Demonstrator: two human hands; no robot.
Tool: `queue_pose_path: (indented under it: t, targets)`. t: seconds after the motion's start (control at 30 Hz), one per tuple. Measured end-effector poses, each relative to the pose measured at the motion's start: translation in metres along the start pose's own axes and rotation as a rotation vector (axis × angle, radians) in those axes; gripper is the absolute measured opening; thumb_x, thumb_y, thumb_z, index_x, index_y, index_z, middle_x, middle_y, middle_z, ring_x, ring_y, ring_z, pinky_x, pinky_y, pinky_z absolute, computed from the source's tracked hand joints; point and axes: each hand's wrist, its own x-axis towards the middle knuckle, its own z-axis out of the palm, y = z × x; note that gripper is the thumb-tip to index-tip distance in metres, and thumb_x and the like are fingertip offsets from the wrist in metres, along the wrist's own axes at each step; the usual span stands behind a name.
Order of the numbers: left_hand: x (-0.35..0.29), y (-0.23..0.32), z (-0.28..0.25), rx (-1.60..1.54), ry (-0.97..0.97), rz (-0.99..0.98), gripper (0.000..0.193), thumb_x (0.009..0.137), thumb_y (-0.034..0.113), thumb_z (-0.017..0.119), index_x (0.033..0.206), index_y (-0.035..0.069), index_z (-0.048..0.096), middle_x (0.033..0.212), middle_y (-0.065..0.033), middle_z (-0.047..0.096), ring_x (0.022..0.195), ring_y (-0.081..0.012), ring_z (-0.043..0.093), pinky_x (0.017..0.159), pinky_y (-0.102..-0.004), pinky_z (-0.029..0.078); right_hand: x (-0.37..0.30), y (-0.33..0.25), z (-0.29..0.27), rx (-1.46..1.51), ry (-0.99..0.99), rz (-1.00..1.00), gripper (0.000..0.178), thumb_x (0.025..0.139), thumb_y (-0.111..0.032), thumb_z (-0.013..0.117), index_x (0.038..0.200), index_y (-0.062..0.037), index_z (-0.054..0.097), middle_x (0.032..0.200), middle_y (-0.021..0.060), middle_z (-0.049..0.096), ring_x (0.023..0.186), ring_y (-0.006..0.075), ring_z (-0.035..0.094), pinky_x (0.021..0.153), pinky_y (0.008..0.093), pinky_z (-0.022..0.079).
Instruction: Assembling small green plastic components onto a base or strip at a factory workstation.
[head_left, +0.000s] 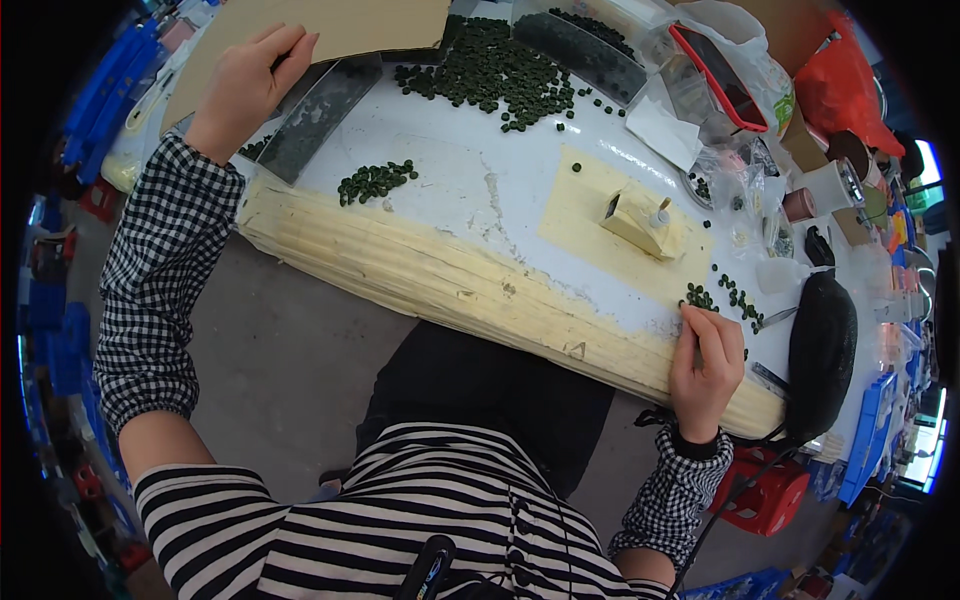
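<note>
— Where are the small green pieces [490, 75]?
— Most lie heaped at the far middle of the white table [440, 150]; a small cluster [375, 183] sits at the left, and others lie just beyond the right hand [708, 365].
— And the person's fingers?
— The right thumb and fingertips are bunched; whether they pinch a piece, one cannot tell. The left hand [252, 90], fingers curled, overlaps the cardboard [350, 25] at far left; its hold is equally unclear.

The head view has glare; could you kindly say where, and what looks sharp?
In the head view, glare streaks the white tabletop beside the yellow sheet; a panel at the right rim is washed out; the left hand and right hand look fairly sharp.
</note>
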Motion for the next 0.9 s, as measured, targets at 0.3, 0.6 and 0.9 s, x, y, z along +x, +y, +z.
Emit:
queue_pose_path:
  t: [0.3, 0.6, 0.9]
  targets:
    - [-0.015, 0.101, 0.074, -0.047, -0.166, 0.345, 0.020, 0.087, 0.020, 0.064, 0.075, 0.007, 0.053, 0.069, -0.0045, 0.049, 0.063, -0.0212, 0.056, 0.051, -0.0328, 0.046, 0.000, 0.001, 0.000, 0.002, 0.029, -0.008, 0.023, 0.073, 0.009, 0.064, 0.094, 0.0007, 0.066, 0.088, 0.0111, 0.064, 0.078, 0.0269, 0.059, 0.068, 0.0345, 0.047]
    - [-0.023, 0.115, 0.079, -0.061, -0.281, 0.446, 0.019, 0.085, 0.020, 0.065, 0.077, 0.008, 0.052, 0.074, -0.0050, 0.049, 0.071, -0.0189, 0.056, 0.057, -0.0320, 0.048, -0.002, 0.003, -0.001, -0.007, 0.016, -0.004, 0.023, 0.073, 0.008, 0.066, 0.094, 0.0002, 0.067, 0.086, 0.0102, 0.061, 0.077, 0.0263, 0.057, 0.067, 0.0345, 0.046]
    - [-0.018, 0.108, 0.065, -0.450, -0.453, 0.132, 0.013, 0.087, 0.013, 0.063, 0.084, 0.001, 0.060, 0.088, -0.0083, 0.060, 0.079, -0.0258, 0.057, 0.068, -0.0343, 0.047, -0.001, 0.003, -0.001, -0.003, 0.011, -0.009, 0.020, 0.074, 0.007, 0.066, 0.092, 0.0006, 0.067, 0.084, 0.0107, 0.061, 0.076, 0.0266, 0.057, 0.066, 0.0351, 0.046]
